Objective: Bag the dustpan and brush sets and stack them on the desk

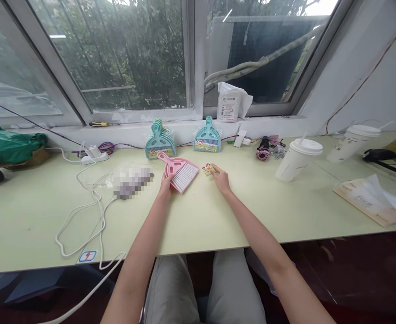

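My left hand (167, 184) grips a pink dustpan (175, 166) by its lower left edge, just above the table. A small brush with white bristles (185, 176) lies nested in the pan. To the right of it, my right hand (221, 179) pinches a small printed card label (208, 169) in white, red and green. The label is apart from the dustpan. Behind them, against the wall, stand turquoise dustpan sets in clear wrapping: a stack (160, 143) at the left and another group (207, 137) at the right, each with a similar label.
A white cup (298, 158) with lid and straw stands at the right, a second cup (353, 143) behind it. Paper packaging (370, 198) lies near the right edge. White cables (98, 220) run across the left side beside a blurred-out object (132, 182) and a power strip (95, 157).
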`<state>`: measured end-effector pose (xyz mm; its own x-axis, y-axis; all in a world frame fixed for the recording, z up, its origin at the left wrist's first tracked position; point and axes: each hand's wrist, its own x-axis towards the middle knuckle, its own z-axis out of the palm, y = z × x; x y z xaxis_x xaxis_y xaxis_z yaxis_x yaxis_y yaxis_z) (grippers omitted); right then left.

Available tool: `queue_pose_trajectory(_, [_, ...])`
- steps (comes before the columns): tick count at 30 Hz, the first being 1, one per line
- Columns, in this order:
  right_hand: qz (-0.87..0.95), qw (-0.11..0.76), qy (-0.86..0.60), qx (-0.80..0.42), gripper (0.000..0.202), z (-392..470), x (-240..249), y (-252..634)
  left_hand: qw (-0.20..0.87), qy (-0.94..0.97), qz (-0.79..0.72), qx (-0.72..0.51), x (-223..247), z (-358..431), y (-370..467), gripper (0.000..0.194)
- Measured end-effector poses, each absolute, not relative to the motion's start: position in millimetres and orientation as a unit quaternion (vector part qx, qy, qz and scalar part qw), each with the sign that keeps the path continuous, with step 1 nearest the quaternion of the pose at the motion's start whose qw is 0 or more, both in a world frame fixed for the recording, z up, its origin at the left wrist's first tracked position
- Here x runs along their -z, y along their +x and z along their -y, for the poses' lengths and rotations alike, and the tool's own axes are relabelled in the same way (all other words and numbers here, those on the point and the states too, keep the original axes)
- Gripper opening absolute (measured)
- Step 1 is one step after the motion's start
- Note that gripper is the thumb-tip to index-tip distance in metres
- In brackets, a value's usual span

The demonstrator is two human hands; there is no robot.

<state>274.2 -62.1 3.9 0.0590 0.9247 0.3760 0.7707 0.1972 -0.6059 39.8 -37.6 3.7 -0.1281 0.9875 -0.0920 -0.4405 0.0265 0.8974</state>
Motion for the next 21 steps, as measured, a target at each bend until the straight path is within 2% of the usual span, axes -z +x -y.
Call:
queue_pose_trajectory(3, [0.685, 0.442, -0.568, -0.11, 0.051, 72.8, -11.7, 250.6, 0.596, 0.328, -0.416, -0.604, -5.6, 42.3, 50.2, 0.042])
queue_pose_trajectory(7, [0.76, 0.321, -0.55, -0.128, 0.051, 81.2, -5.5, 220.7, 0.632, 0.359, -0.372, -0.578, -8.4, 51.0, 63.1, 0.042])
queue_pose_trajectory(10, [0.769, 0.249, -0.571, -0.146, 0.054, 82.7, 0.8, 213.2, 0.624, 0.382, -0.374, -0.57, -9.5, 56.9, 65.4, 0.051])
queue_pose_trajectory(14, [0.774, 0.25, -0.561, -0.154, 0.057, 86.8, -1.3, 214.6, 0.629, 0.401, -0.357, -0.562, -10.2, 59.6, 63.1, 0.061])
queue_pose_trajectory(21, [0.787, 0.224, -0.558, -0.135, 0.06, 92.4, -5.8, 212.4, 0.625, 0.403, -0.366, -0.559, -8.8, 56.0, 61.8, 0.059])
